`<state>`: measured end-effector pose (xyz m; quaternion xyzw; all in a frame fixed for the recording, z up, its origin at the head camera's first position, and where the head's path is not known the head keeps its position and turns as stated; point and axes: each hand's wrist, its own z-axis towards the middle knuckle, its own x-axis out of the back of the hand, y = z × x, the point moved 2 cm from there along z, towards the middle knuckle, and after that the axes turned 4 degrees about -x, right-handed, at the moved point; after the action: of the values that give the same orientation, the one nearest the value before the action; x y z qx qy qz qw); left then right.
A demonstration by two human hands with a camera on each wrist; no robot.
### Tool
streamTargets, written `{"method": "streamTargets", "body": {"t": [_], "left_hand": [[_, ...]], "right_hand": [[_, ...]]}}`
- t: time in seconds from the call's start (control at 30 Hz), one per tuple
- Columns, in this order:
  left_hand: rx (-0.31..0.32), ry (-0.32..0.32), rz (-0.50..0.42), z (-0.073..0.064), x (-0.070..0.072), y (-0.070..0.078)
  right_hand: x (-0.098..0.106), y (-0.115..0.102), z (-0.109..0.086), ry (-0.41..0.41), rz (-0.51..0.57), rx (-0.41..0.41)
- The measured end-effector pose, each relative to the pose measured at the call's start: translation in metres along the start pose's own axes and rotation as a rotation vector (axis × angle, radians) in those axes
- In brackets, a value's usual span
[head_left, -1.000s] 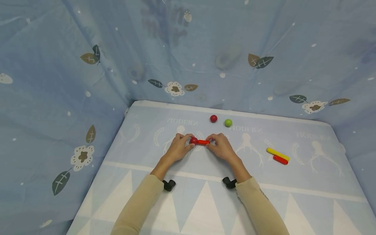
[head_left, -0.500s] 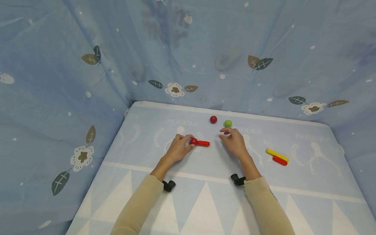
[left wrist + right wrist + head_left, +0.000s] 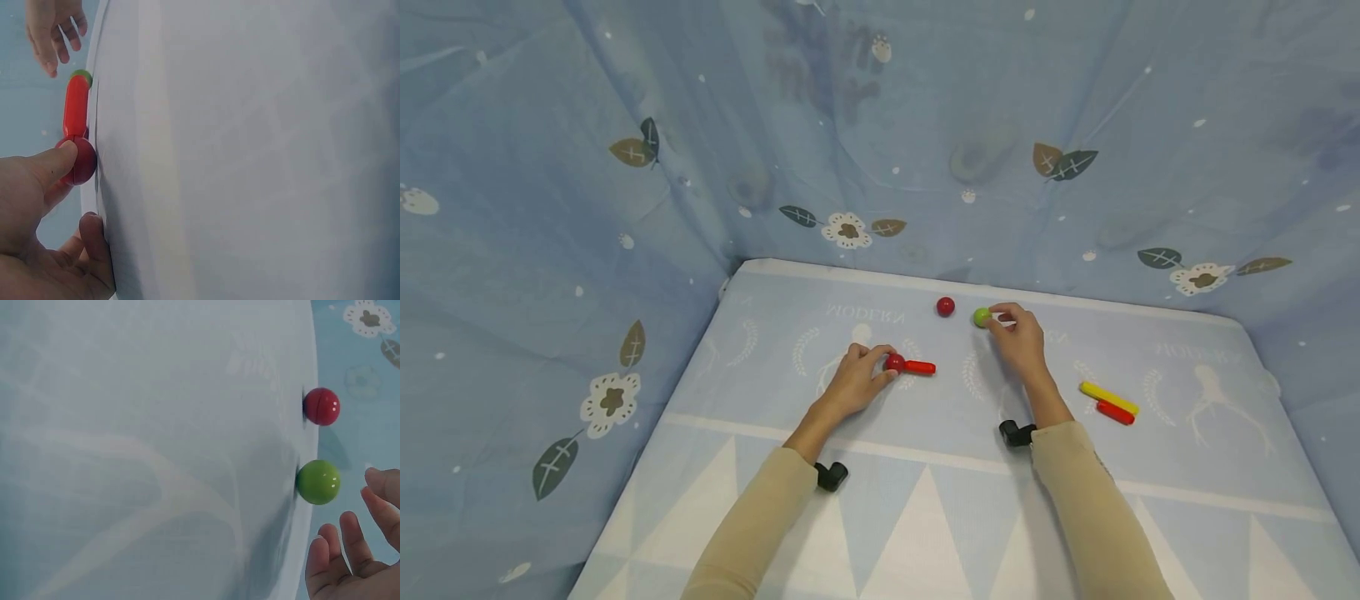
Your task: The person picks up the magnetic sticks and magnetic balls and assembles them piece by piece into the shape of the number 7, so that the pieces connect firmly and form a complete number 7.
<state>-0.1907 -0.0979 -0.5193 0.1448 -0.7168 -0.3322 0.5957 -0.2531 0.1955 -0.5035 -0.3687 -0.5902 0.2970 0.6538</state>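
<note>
In the head view my left hand pinches a glossy red ball between thumb and fingers, down at the table. A short red stick extends rightward from that ball, end against it; the left wrist view shows the stick meeting the ball, which has a seam line. My right hand reaches to the right side of a green ball. In the right wrist view its fingers are spread, with a gap between them and the green ball.
Another red ball sits left of the green one, near the table's back edge. To the right lie a yellow stick and a second red stick, side by side. A patterned blue curtain rises behind the table.
My right hand has let go of the short red stick and moved right and back to the green ball. The left hand stays on the red ball.
</note>
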Motion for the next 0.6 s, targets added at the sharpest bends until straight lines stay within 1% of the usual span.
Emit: {"method": "streamTargets", "body": {"t": [0.13,0.33,0.43,0.6], "left_hand": [[-0.001,-0.003,0.003,0.000,0.000,0.000],[0.002,-0.008,0.005,0.000,0.000,-0.002],[0.002,-0.008,0.008,0.001,0.000,-0.002],[0.000,-0.005,0.009,0.002,0.000,-0.001]], "right_hand": [[-0.002,0.003,0.008,-0.021,0.016,-0.060],[-0.009,0.008,0.017,-0.078,-0.007,-0.154],[-0.013,0.011,0.020,-0.091,-0.025,-0.177],[-0.017,0.013,0.022,-0.080,-0.060,-0.175]]}}
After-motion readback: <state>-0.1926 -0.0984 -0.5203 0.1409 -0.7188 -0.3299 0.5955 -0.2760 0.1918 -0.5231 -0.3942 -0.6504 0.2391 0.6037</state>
